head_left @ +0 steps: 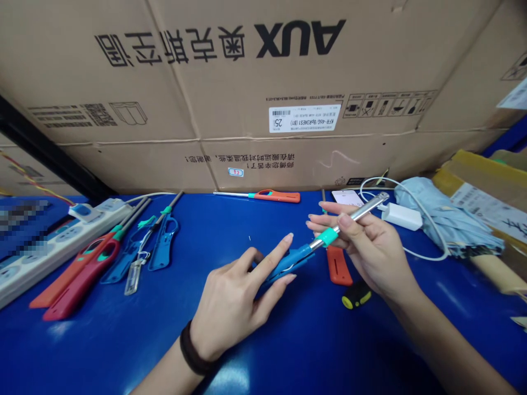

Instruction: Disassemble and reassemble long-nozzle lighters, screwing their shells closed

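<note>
1. Your L hand (239, 291) is holding the blue lighter (302, 254) by its handle, approx. half open: index is lying above, thumb below, other fingers curling mostly out of sight. That spread is prob. stopping the handle from rolling.
2. Your R hand (374, 247) is pinching the metal tube (367, 207) betw. thumb and fingers, other fingers loosely fanning out. It's prob. taking the weight of the long end, w/ the L hand steadying the rest.
3. The blue lighter is hanging above the table (173, 345), tilting tip-up to the R, green collar (328, 237) sitting betw. your hands. A thin white strand is showing along the handle; can't tell if the halves are fully meeting.
4. On the L, an orange lighter (61, 280) and a red lighter (76, 291) are lying side by side, prob. to leave the middle free for your hands. Blue shell pieces (162, 244) and a clear tank (132, 277) are lying next to them, prob. grouped so small bits aren't scattering.
5. A power strip (61, 244) is running along the L edge, prob. for reach to the cable.
6. At the back, another orange lighter (282, 196) is lying crosswise near the cardboard box (197, 109). A further orange handle (339, 267) is showing beyond your R hand, w/ a yellow-black tool (356, 296) lying just nearer you, prob. for easy R-hand reach.
</note>
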{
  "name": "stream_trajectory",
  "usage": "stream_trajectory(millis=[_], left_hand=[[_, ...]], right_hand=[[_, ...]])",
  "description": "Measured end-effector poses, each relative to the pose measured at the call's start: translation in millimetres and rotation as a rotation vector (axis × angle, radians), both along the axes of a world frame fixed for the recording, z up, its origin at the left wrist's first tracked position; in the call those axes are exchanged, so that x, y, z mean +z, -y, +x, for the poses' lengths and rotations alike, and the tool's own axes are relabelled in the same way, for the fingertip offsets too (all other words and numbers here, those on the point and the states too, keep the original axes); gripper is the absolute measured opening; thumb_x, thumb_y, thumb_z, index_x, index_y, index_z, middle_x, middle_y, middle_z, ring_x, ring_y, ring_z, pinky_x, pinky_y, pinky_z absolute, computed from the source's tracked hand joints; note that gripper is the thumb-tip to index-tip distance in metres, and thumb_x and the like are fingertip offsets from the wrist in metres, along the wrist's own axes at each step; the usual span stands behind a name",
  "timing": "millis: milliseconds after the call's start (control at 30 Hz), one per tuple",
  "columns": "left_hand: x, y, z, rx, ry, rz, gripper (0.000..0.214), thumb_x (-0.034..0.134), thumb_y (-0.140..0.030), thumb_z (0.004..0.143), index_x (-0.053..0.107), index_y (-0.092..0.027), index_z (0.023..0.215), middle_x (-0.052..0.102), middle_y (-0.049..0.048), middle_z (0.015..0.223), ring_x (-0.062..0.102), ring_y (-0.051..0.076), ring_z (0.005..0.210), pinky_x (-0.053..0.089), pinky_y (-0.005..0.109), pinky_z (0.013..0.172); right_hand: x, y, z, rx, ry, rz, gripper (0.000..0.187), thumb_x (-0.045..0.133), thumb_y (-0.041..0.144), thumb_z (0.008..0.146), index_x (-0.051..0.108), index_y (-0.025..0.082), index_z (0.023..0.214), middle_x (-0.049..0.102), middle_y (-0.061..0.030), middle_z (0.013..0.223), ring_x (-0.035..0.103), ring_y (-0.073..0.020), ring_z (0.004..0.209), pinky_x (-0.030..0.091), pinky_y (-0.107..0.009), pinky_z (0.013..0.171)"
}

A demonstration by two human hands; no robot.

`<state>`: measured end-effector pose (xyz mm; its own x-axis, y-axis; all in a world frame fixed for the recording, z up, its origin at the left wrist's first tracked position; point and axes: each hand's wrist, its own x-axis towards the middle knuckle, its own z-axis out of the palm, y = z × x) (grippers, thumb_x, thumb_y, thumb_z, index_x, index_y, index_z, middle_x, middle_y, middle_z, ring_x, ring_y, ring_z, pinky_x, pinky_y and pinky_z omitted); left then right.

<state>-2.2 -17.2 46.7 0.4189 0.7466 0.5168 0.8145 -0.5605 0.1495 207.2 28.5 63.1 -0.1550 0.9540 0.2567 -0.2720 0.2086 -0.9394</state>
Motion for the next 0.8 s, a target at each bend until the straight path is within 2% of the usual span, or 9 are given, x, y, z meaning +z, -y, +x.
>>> stream_trajectory(millis=[167, 300, 600, 700, 800], left_hand=[[0.9, 1.2, 0.0, 0.028, -0.043, 0.048, 0.052, 0.049, -0.042, 0.091, 0.037, -0.029, 0.140, 0.054, -0.0020, 0.075, 0.052, 0.009, 0.053, 0.043, 0.020, 0.051], [1.7, 1.8, 0.3, 0.053, -0.064, 0.083, 0.051, 0.049, -0.043, 0.091, 0.039, -0.030, 0.139, 0.055, -0.0019, 0.075, 0.052, 0.009, 0.053, 0.042, 0.020, 0.050], [3.8, 4.1, 1.7, 0.085, -0.061, 0.127, 0.049, 0.049, -0.044, 0.091, 0.043, -0.030, 0.137, 0.055, -0.0021, 0.075, 0.053, 0.008, 0.052, 0.039, 0.021, 0.048], [3.6, 4.0, 1.6, 0.081, -0.061, 0.128, 0.049, 0.048, -0.044, 0.091, 0.042, -0.027, 0.138, 0.053, -0.0028, 0.071, 0.050, 0.008, 0.049, 0.039, 0.021, 0.048], [4.5, 4.0, 1.6, 0.036, -0.047, 0.110, 0.055, 0.043, -0.050, 0.092, 0.042, -0.020, 0.138, 0.054, -0.0021, 0.069, 0.049, 0.009, 0.048, 0.040, 0.021, 0.047]], right_hand=[[2.2, 1.5, -1.1, 0.054, 0.007, 0.023, 0.017, 0.057, 0.031, 0.089, 0.069, 0.027, 0.101, 0.075, -0.0005, 0.094, 0.070, -0.0153, 0.091, 0.058, -0.021, 0.077], [0.3, 2.8, -3.0, -0.004, -0.004, 0.032, 0.015, 0.060, 0.031, 0.087, 0.069, 0.027, 0.098, 0.075, -0.0003, 0.094, 0.070, -0.0165, 0.090, 0.058, -0.023, 0.076], [-3.5, 3.9, -8.9, -0.114, -0.139, -0.080, 0.010, 0.066, 0.035, 0.082, 0.069, 0.026, 0.085, 0.076, 0.0010, 0.088, 0.071, -0.0148, 0.084, 0.058, -0.019, 0.070], [-4.1, 5.4, -9.8, -0.124, -0.151, -0.108, 0.011, 0.067, 0.035, 0.081, 0.069, 0.025, 0.082, 0.076, 0.0016, 0.087, 0.071, -0.0133, 0.085, 0.057, -0.016, 0.071], [-3.1, 6.5, -9.5, -0.114, -0.144, -0.110, 0.010, 0.066, 0.034, 0.082, 0.069, 0.025, 0.080, 0.076, 0.0023, 0.085, 0.071, -0.0129, 0.082, 0.057, -0.016, 0.070]])
